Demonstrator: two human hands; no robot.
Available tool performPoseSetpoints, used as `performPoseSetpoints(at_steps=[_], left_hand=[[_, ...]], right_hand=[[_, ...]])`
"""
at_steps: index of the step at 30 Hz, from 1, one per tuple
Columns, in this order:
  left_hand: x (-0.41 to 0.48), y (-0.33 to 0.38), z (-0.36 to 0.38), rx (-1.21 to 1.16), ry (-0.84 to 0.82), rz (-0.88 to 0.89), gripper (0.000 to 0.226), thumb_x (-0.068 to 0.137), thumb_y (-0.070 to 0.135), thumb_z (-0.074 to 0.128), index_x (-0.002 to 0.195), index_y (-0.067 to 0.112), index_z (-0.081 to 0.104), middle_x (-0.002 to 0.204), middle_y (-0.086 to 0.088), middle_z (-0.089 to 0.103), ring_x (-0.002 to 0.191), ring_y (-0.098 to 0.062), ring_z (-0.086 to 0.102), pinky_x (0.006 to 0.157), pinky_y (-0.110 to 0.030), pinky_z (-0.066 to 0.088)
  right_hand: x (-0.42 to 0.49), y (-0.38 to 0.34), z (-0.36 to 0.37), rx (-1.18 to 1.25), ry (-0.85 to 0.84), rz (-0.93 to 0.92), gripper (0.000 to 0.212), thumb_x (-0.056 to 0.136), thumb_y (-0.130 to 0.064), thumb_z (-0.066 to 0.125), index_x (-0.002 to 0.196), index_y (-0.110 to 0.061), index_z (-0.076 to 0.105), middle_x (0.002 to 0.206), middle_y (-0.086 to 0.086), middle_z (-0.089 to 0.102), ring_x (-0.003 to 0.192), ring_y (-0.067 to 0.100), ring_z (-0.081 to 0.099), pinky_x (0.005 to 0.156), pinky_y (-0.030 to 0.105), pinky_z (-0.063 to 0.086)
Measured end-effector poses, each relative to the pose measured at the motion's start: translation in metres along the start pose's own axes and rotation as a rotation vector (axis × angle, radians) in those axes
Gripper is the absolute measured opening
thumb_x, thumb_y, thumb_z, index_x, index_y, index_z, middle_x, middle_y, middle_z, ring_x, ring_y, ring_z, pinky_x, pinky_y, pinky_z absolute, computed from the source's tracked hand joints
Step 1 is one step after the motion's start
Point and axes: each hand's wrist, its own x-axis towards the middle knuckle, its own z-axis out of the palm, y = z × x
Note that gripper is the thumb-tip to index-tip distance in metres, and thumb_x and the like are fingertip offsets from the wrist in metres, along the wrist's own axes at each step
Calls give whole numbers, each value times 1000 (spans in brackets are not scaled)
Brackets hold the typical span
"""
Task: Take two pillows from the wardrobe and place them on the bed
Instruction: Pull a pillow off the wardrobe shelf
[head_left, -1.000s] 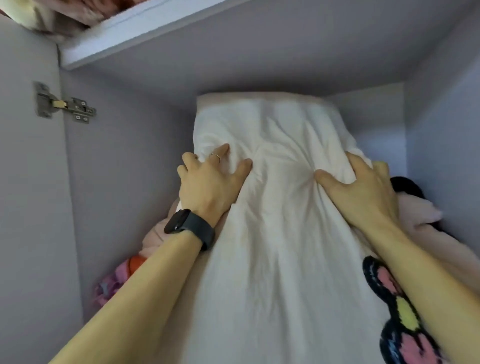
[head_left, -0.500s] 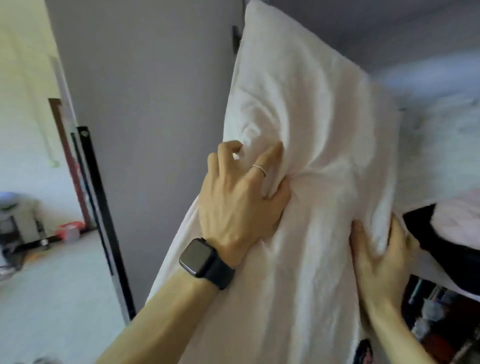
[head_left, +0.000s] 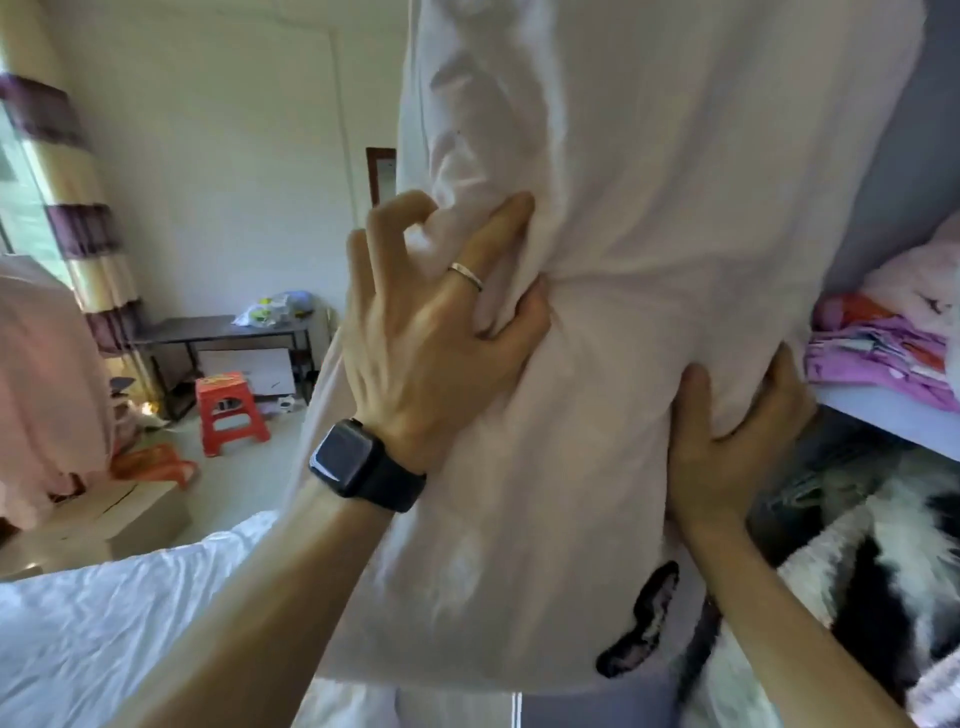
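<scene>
A large white pillow (head_left: 649, 218) fills the middle of the view, held upright in front of me, outside the wardrobe. My left hand (head_left: 431, 332), with a ring and a black watch, is clenched in the fabric on its left side. My right hand (head_left: 737, 447) grips the pillow's lower right edge from behind. The bed (head_left: 104, 623), covered with a crumpled white sheet, lies at the lower left. The wardrobe shelf (head_left: 893, 415) is at the right edge. No second pillow can be made out.
Folded pink and purple clothes (head_left: 883, 348) lie on the wardrobe shelf, with a black-and-white fluffy blanket (head_left: 883, 597) below. A red plastic stool (head_left: 228, 410), a dark low table (head_left: 223, 332) and a striped curtain (head_left: 78, 234) stand across the room at left.
The pillow has come out of the wardrobe compartment, and I have turned left towards the room, so the bed now shows. Both hands keep their grip on the pillow.
</scene>
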Motion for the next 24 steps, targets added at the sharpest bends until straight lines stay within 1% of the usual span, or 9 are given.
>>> performPoseSetpoints(at_steps=[2,4,8,9,11,13,16,20,24], left_hand=[[-1,-26,-32,61,21,-59,43,84,45,71,125,29,71,118,-26,54,104,-41,58,78,-44,56],[-4,-50,-65,139,58,-107,43,85,45,70,125,28,70,117,-26,53,107,-40,58,85,-43,55],[-17,-92,-126,370,138,-206,44,87,50,65,127,33,67,119,-21,54,114,-35,54,90,-29,44],[-23,-100,-141,427,152,-228,44,86,50,65,127,34,67,119,-20,54,115,-34,54,91,-26,42],[-38,-112,-172,538,190,-263,43,86,49,66,127,35,67,121,-20,53,117,-32,54,93,-31,47],[-56,-120,-204,658,214,-311,43,86,49,67,127,37,66,123,-18,53,120,-28,52,89,-34,51],[-83,-124,-252,814,217,-372,42,87,52,64,128,41,64,124,-13,56,121,-25,49,88,-31,48],[-121,-110,-313,1036,220,-408,43,87,51,66,127,37,65,119,-17,54,118,-26,49,89,-26,45],[-161,-81,-362,1190,194,-483,43,85,44,71,126,30,68,115,-20,50,112,-30,50,93,-34,49]], right_hand=[[-11,-22,29,65,-68,-9,76,93,-44,59,145,7,40,138,29,46,124,8,39,102,5,26],[-24,-43,57,127,-149,-28,76,94,-47,59,145,6,40,136,29,47,118,10,38,102,5,26],[-57,-81,115,280,-327,-34,71,96,-52,58,144,-1,44,132,24,50,122,23,43,103,13,31],[-68,-90,128,334,-371,-24,71,95,-54,57,143,-2,45,132,23,51,123,22,44,102,12,32],[-96,-110,150,437,-450,16,71,94,-54,60,145,-7,45,134,21,49,124,14,43,101,8,31],[-127,-130,166,507,-524,11,69,93,-50,62,144,-5,45,134,20,50,122,16,42,102,8,29],[-174,-161,178,607,-642,50,66,92,-43,66,140,-2,48,130,20,52,119,17,44,102,9,28],[-236,-198,172,755,-803,108,63,89,-35,69,137,0,51,130,19,54,120,28,48,105,17,32],[-291,-226,153,883,-991,171,67,87,-44,66,138,-3,51,130,19,53,121,24,47,105,18,34]])
